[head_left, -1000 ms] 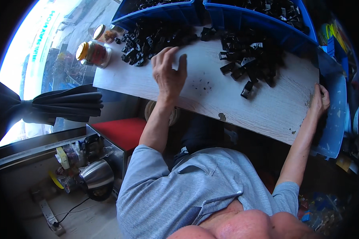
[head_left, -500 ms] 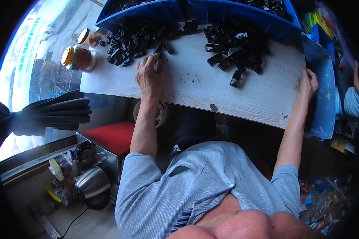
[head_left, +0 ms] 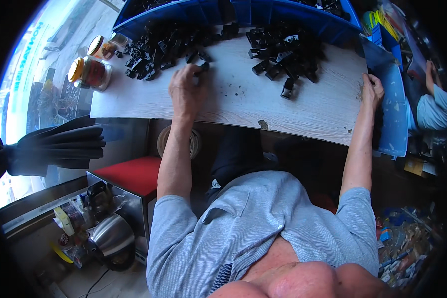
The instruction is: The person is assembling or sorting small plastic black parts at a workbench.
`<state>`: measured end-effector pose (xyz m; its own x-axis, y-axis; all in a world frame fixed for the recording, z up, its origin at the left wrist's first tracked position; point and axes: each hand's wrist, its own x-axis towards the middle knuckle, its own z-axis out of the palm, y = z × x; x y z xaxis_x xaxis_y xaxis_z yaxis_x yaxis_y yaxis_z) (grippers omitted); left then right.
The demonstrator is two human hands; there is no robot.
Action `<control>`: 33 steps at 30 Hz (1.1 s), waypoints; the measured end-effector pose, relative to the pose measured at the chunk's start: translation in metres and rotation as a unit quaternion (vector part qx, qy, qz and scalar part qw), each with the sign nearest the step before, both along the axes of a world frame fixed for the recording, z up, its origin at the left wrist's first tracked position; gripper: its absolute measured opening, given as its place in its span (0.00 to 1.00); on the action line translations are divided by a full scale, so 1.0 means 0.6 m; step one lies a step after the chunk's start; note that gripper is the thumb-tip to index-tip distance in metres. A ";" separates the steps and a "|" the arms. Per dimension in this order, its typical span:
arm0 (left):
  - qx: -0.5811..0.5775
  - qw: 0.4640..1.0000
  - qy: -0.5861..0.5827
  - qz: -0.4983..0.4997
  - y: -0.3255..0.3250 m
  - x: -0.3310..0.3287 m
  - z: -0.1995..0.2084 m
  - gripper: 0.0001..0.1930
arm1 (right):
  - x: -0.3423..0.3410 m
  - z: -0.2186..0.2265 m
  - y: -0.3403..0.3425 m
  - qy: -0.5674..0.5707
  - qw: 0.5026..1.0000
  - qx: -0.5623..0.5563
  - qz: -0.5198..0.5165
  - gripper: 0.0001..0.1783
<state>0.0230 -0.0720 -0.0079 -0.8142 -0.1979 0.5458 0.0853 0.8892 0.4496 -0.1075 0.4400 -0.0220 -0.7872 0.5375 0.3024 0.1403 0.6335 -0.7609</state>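
Left hand [head_left: 186,89] is curled on the table, fingertips pinching one small black clip [head_left: 203,66] at the near edge of the left pile [head_left: 159,44]. I'd drag it clear first. Right hand [head_left: 371,90] looks clamped on the table's far-right edge [head_left: 361,94], though its grip is hard to see.

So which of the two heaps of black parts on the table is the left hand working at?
The left heap, beside the two glass jars. The left hand pinches a piece at its near edge; the right heap lies untouched.
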 end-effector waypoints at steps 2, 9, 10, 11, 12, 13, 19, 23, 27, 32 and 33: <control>-0.036 0.998 -0.017 -0.043 0.010 0.005 0.007 0.12 | 0.003 -0.002 -0.003 0.017 0.999 0.035 -0.006 0.18; -0.034 0.995 -0.008 -0.095 0.038 0.009 0.011 0.13 | 0.002 -0.011 0.041 0.057 0.998 -0.001 -0.011 0.19; -0.036 0.995 -0.012 -0.091 0.036 0.016 0.004 0.12 | 0.009 0.000 0.018 0.042 0.998 -0.039 0.017 0.20; -0.033 0.995 -0.011 -0.095 0.040 0.020 0.005 0.12 | 0.022 0.009 0.010 0.028 0.996 -0.073 0.037 0.21; -0.008 0.995 -0.012 -0.099 0.046 0.024 0.005 0.11 | 0.028 0.011 0.005 0.038 0.995 -0.073 0.052 0.21; 0.018 0.994 -0.014 -0.105 0.054 0.025 0.006 0.11 | 0.037 0.020 -0.003 0.040 0.996 -0.070 0.044 0.21; 0.083 0.988 -0.016 -0.129 0.091 0.034 -0.001 0.11 | 0.118 0.094 -0.149 -0.070 0.940 -0.165 0.289 0.23; 0.099 0.984 -0.016 -0.150 0.109 0.032 -0.006 0.11 | 0.147 0.112 -0.227 -0.188 0.877 -0.195 0.396 0.25; 0.106 0.984 -0.032 -0.140 0.109 0.036 -0.003 0.11 | 0.153 0.117 -0.272 -0.197 0.867 -0.139 0.436 0.28; 0.091 0.986 -0.012 -0.142 0.113 0.036 -0.003 0.10 | 0.153 0.133 -0.306 -0.274 0.842 -0.087 0.456 0.30; 0.090 0.986 -0.011 -0.140 0.113 0.036 -0.005 0.10 | 0.152 0.134 -0.309 -0.289 0.839 -0.087 0.453 0.29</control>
